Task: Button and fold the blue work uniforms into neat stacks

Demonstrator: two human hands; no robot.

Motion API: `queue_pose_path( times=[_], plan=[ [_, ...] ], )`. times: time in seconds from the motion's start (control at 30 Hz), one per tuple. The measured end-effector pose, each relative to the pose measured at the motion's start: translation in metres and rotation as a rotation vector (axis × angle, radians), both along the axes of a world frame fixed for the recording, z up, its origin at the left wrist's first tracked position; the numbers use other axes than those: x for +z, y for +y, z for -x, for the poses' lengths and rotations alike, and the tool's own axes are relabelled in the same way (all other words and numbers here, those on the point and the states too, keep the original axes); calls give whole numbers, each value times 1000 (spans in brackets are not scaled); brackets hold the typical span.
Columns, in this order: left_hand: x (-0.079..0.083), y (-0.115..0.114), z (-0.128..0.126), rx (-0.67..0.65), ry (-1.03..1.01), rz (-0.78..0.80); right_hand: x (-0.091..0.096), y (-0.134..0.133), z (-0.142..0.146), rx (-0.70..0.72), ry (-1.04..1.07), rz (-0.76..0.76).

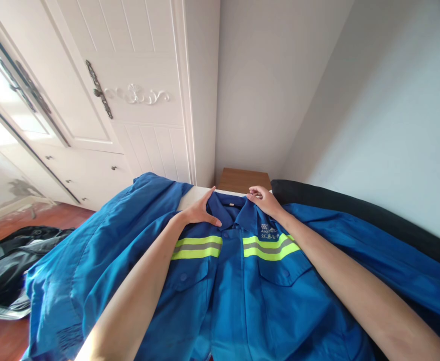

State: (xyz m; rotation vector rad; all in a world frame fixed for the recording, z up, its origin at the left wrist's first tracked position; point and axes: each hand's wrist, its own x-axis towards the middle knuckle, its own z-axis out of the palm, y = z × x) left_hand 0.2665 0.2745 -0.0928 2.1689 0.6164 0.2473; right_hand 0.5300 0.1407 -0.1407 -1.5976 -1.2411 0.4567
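Observation:
A blue work jacket (227, 281) lies front up in front of me, with yellow-and-grey reflective bands across the chest and white lettering on one side. Its collar (244, 213) is at the far end, between my hands. My left hand (200, 210) rests on the left side of the collar, thumb and forefinger spread wide apart. At the collar's right tip, my right hand (264, 199) has its fingers curled and its thumb against the cloth in a pinch. The sleeves stretch out to both sides. My forearms cover parts of the jacket's front.
More blue cloth (103, 240) hangs over the left edge. A black padded edge (317, 195) runs along the right wall. Behind the collar stands a brown wooden surface (244, 178). White wardrobe doors (140, 65) rise at the left; a dark bag (9, 265) lies on the floor.

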Motion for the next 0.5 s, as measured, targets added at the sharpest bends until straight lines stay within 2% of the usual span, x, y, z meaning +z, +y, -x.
queue_pose_path(
  times=[0.1, 0.2, 0.33, 0.5],
  plan=[
    [1, -2, -1, 19, -10, 20, 16, -4, 9, 38, -244, -134],
    [3, -3, -2, 24, -59, 148, 33, -9, 26, 115, -396, -175],
    [3, 0, -4, -7, -118, 241, 45, -10, 49, 221, -441, -113],
    [-4, 4, -6, 20, -163, 237, 48, 10, 67, 220, -361, 86]
  ],
)
